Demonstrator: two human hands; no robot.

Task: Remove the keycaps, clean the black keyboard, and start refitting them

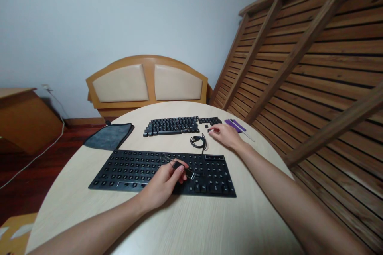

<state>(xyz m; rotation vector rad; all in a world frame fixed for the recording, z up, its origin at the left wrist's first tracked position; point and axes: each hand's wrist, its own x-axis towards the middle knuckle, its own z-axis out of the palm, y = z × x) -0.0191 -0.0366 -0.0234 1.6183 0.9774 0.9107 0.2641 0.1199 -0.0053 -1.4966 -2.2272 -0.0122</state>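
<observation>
My left hand point(166, 181) is closed around a puller point(189, 173) with a dark body, a bright metal end and thin wires showing past the fingers. It hovers over or rests on the black keyboard point(134, 169), whose main area shows bare switches; several caps are on its lower right part. My right hand point(225, 134) reaches across the table, fingertips pinched on a small black keycap point(209, 130). One loose keycap point(206, 126) lies just beyond it. Removed keycaps point(173, 123) stand in rows behind the keyboard, with a smaller group point(211, 120) to their right.
The keyboard's coiled cable point(198, 141) lies behind it on the round table point(209, 223). A purple cloth point(235, 124) with a thin pale tool point(248, 136) is at the right, a dark grey pouch point(108, 136) at the left. Wooden slats point(299, 87) lean along the right side.
</observation>
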